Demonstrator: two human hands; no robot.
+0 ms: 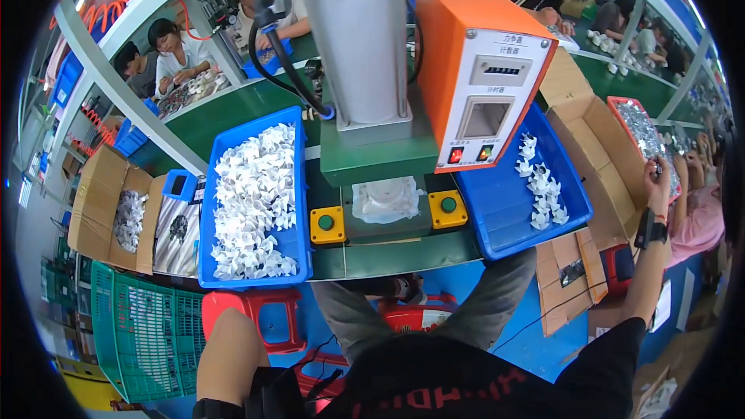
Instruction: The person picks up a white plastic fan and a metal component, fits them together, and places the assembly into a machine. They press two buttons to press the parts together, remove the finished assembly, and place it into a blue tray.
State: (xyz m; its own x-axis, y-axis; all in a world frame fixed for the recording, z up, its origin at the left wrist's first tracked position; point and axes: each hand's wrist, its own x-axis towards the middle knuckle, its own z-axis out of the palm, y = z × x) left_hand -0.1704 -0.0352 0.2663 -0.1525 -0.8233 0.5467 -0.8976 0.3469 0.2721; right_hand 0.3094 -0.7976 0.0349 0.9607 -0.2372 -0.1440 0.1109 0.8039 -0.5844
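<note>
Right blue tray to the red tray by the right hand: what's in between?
Head view: an open cardboard box stands between the blue tray and the red tray.

There is one press (380, 157). To its right is one orange control box (454, 54) with two rocker switches (455, 155). Two yellow button boxes (327, 237), one on either side of the press, carry one green button (326, 223) apiece. Two large blue trays (498, 213) flank the press; the white pieces (252, 186) in both overlap too much to count. One green crate (147, 334) stands left of the press, one red tray (617, 110) well to its right.
</note>
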